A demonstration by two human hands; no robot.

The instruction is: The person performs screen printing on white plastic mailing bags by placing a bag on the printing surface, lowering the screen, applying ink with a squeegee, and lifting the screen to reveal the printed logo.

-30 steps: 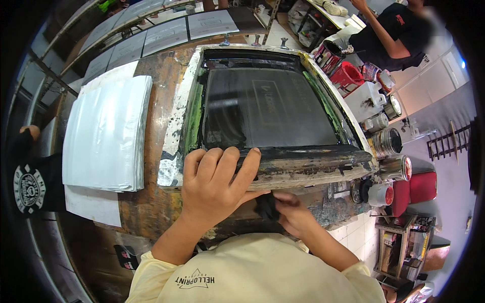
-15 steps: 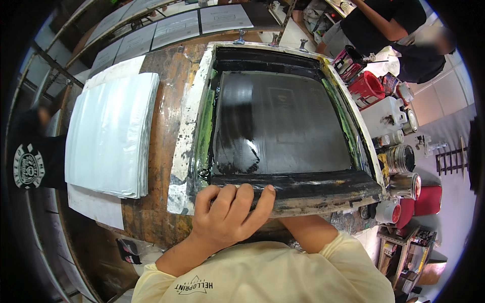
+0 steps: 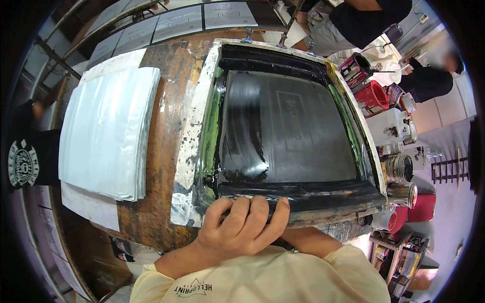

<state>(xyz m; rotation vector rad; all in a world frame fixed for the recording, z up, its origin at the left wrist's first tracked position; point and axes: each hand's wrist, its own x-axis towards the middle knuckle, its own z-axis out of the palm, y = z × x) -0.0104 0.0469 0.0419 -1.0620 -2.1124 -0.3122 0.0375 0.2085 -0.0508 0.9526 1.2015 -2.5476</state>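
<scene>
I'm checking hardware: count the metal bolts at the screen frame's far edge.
3 visible: left bolt, middle bolt, right bolt, along the far edge; others may be hidden.

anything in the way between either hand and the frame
Nothing visible for the left hand: it curls over the near edge of the frame. The right hand is hidden past its forearm, so I can't tell there.

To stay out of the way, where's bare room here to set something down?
The table has a bare strip between the white stack and the screen frame, down to the near edge. Crowded: right of the frame, with cans and a red bucket, and its near side, where the left hand holds it and the right forearm passes under.
</scene>
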